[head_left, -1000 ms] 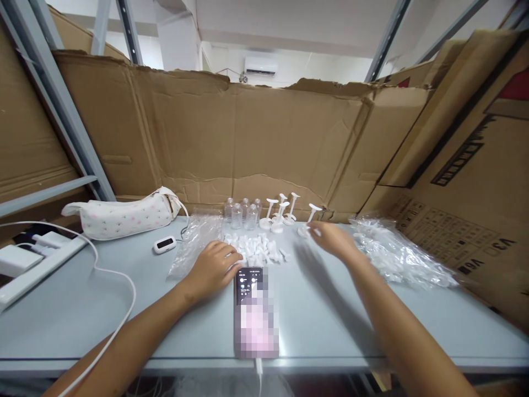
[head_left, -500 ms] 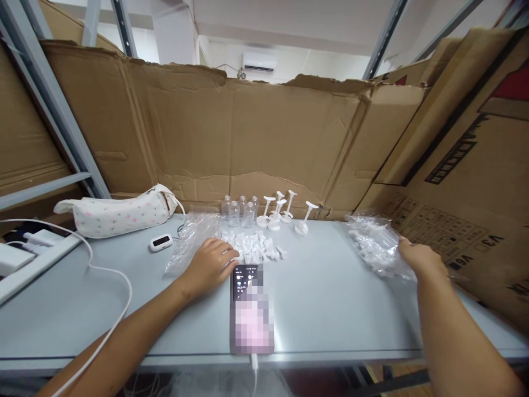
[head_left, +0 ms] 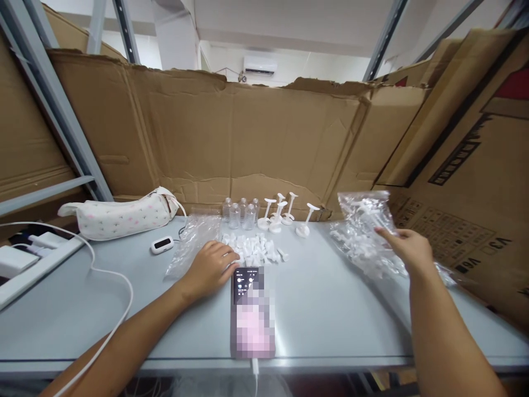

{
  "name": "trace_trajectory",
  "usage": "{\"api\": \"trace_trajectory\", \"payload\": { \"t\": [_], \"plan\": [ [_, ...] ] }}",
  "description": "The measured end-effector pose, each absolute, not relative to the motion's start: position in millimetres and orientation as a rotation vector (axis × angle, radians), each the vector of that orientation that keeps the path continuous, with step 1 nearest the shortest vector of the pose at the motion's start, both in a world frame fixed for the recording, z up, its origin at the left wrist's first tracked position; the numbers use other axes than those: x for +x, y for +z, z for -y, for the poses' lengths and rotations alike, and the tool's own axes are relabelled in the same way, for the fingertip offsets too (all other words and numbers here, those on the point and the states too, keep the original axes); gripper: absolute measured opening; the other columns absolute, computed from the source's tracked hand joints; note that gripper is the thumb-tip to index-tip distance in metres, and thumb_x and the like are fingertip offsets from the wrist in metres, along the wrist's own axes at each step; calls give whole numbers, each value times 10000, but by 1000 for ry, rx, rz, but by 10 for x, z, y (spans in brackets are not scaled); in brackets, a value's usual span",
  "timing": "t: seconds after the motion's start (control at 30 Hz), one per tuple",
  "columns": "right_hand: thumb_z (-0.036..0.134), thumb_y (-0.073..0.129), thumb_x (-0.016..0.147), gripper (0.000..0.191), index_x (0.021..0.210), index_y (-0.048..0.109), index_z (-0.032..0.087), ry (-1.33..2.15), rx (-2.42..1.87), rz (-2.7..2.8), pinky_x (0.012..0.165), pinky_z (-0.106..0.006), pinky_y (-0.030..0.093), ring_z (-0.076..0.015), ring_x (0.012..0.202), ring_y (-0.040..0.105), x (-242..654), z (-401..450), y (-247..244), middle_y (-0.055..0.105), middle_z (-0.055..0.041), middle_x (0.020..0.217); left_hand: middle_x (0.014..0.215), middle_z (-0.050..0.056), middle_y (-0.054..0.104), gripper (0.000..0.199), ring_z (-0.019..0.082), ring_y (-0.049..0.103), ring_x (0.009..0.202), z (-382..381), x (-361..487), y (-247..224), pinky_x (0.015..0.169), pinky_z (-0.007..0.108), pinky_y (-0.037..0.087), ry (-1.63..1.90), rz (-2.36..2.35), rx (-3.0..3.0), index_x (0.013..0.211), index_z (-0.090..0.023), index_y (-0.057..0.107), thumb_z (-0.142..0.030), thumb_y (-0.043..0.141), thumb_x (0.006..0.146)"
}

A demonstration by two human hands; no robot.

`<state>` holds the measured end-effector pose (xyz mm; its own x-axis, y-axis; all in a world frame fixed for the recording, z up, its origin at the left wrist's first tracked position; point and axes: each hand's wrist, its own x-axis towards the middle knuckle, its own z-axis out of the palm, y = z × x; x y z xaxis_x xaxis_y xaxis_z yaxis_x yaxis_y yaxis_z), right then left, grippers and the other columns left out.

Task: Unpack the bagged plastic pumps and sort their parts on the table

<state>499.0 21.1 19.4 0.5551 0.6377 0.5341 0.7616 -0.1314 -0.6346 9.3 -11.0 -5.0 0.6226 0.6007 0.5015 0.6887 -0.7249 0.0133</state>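
Note:
At the right, my right hand (head_left: pixel 409 248) pinches a clear plastic bag (head_left: pixel 366 212) with white plastic pieces inside, its upper part raised off the table. More clear plastic with white pieces (head_left: pixel 351 245) lies beneath and beside it; whether this is a second bag I cannot tell. My left hand (head_left: pixel 212 266) lies on the table, fingers loosely stretched and apart. Its fingertips reach the left edge of a pile of small white plastic pieces (head_left: pixel 258 249). A flattened clear bag (head_left: pixel 188 248) lies beside that hand, and a phone (head_left: pixel 253 320) is just right of the thumb.
Several clear small bottles (head_left: pixel 234 216) and white T-topped pieces on round bases (head_left: pixel 303 227) stand at the back. A patterned pouch (head_left: pixel 124 216), a small white device (head_left: pixel 162 245), a white cable (head_left: pixel 124 275) and a power strip (head_left: pixel 41 267) are left. Cardboard (head_left: pixel 248 132) walls the back.
My right hand has moved left and lifted part of the clear bag upward, away from the right cardboard. The left hand stays in place.

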Motion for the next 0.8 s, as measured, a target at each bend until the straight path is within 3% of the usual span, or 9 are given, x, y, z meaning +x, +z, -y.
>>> {"api": "trace_trajectory", "payload": {
  "t": [0.1, 0.27, 0.57, 0.67, 0.8],
  "plan": [
    [474, 717, 558, 364, 755, 547, 219, 43, -1556, 844, 613, -384, 470, -249, 644, 608, 4756, -105, 384, 618, -84, 690, 940, 56, 660, 204, 205, 571, 895, 120, 97, -39, 844, 381, 391, -746, 1066, -2659, 965, -190, 632, -257, 446, 914],
    [456, 746, 590, 415, 894, 602, 213, 214, -1341, 1302, 780, -367, 476, -207, 786, 611, 4253, 120, 743, 651, -81, 921, 966, 56, 675, 215, 205, 583, 899, 140, 127, -16, 843, 382, 410, -852, 1071, -2662, 1014, -198, 632, -263, 456, 908],
    [510, 678, 702, 425, 997, 591, 217, 264, -1298, 1883, 763, -335, 486, -227, 882, 615, 3416, 167, 889, 647, -64, 987, 1034, 68, 661, 274, 193, 613, 931, 120, 76, 5, 841, 358, 475, -1306, 1121, -2581, 1152, -212, 552, -282, 496, 893],
    [526, 644, 731, 424, 1011, 584, 214, 228, -1286, 1974, 748, -329, 489, -227, 885, 613, 3227, 94, 771, 646, -76, 1020, 1105, 85, 650, 273, 214, 583, 1052, 165, 79, 17, 913, 386, 455, -1182, 847, -2567, 1153, -207, 564, -239, 480, 895],
    [501, 621, 757, 397, 1020, 565, 209, 238, -1277, 2049, 716, -323, 485, -223, 858, 611, 3029, 28, 542, 653, -79, 1011, 1340, 114, 512, 419, 246, 402, 1296, 214, 107, 24, 1034, 436, 381, -946, 739, -2645, 1331, -198, 429, -243, 437, 915]
  ]
}}
